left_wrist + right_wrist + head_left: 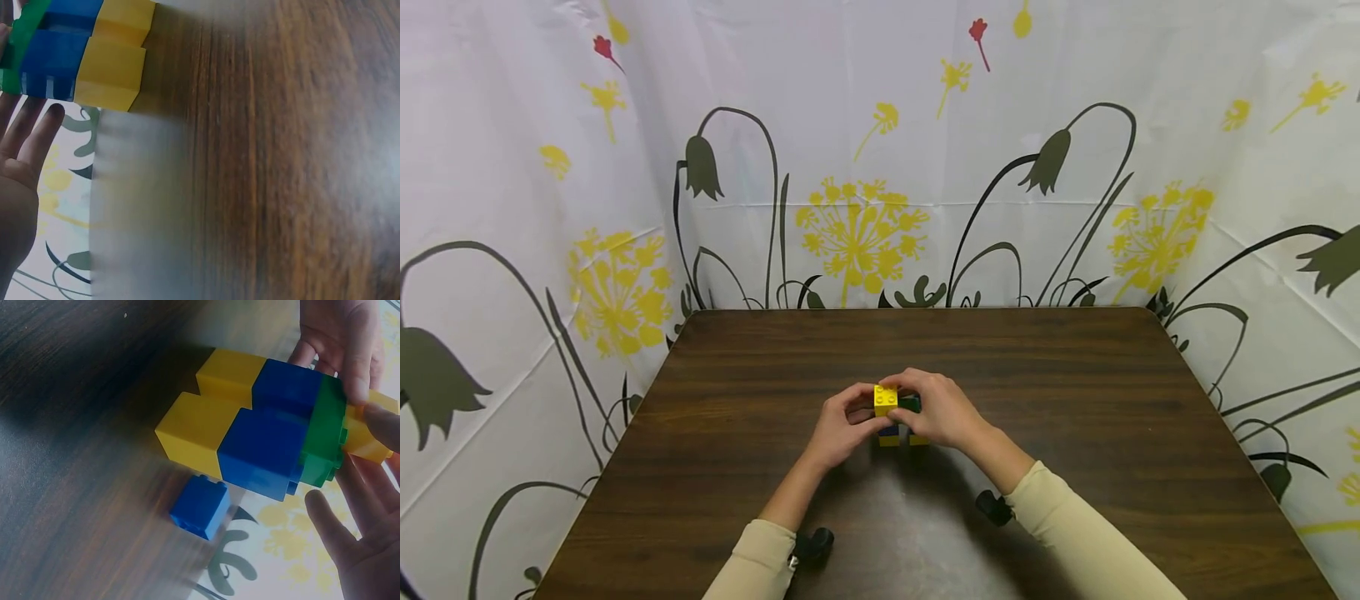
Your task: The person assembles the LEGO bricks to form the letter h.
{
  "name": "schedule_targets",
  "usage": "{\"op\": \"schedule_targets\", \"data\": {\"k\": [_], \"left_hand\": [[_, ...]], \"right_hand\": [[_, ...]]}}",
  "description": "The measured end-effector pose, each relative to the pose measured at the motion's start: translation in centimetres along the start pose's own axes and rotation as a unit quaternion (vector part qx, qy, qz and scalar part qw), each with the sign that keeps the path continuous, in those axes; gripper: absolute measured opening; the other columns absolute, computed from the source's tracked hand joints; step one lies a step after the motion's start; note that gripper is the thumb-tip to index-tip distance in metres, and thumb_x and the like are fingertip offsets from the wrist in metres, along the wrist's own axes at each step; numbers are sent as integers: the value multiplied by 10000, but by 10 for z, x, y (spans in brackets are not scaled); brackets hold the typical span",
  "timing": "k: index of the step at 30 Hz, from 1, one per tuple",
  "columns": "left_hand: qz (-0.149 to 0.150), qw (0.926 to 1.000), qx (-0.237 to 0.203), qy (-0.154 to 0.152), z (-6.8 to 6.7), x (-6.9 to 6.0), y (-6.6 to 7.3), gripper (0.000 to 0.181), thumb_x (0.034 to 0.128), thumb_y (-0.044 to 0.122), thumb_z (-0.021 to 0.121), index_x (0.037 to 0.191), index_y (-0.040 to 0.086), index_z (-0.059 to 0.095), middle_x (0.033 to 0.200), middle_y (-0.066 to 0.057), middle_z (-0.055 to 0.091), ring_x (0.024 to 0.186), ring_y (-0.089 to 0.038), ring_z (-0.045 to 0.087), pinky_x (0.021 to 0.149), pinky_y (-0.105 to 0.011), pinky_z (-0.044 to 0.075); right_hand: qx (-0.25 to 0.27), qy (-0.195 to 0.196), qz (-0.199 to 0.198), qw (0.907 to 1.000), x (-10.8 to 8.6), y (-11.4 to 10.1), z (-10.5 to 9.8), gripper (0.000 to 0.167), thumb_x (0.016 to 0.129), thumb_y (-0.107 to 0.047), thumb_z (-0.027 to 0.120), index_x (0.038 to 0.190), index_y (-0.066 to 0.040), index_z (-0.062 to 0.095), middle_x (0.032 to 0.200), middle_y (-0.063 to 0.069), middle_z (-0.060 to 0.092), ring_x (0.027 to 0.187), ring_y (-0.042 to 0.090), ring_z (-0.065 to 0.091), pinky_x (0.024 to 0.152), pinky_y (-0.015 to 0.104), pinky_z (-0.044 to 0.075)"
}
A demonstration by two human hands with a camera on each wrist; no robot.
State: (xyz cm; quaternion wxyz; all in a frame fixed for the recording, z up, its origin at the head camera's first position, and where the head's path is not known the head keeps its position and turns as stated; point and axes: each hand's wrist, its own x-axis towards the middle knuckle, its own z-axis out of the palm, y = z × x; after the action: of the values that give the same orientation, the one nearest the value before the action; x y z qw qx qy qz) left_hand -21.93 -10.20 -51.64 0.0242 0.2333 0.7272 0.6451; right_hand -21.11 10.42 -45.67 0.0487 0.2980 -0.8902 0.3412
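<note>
A small tower of toy building bricks stands on the table between both hands. Two yellow bricks (197, 434) form its base, with blue bricks (262, 450) above them and a green brick (325, 425) across these. On top sits a yellow brick (886, 400) with studs upward. My right hand (946, 410) pinches this top brick between thumb and fingers. From the other side my left hand (841, 432) holds it too, its thumb near the seam with the green brick. The left hand's lower fingers (44, 134) extend past the tower. In the head view the hands hide much of the tower.
One loose blue brick (201, 507) lies on the table beside the tower, seen only in the right wrist view. The dark wooden table (737, 358) ends at a white flower-print curtain (865, 100). Black wrist cameras (814, 546) hang beneath the cuffs.
</note>
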Motion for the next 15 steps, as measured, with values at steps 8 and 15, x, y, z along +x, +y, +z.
{"op": "schedule_targets", "data": {"k": [8,15], "left_hand": [[-192,9997,147,-60,-1,-4,29,391,842,-2,751,1204,-46,610,1191,-207,631,1109,-351,624,912,-398,514],[-2,9996,269,-89,0,-4,29,376,844,-18,743,1193,-56,609,1183,-224,635,1087,-373,633,888,-403,525]], "right_hand": [[-26,-109,10,9999,1,3,0,438,851,-203,792,1257,-162,634,1165,-54,655,1010,117,648,875,318,536],[640,-586,40,9962,1,10,-14,388,968,-287,642,1334,-163,602,1239,-23,644,1058,130,624,918,400,522]]}}
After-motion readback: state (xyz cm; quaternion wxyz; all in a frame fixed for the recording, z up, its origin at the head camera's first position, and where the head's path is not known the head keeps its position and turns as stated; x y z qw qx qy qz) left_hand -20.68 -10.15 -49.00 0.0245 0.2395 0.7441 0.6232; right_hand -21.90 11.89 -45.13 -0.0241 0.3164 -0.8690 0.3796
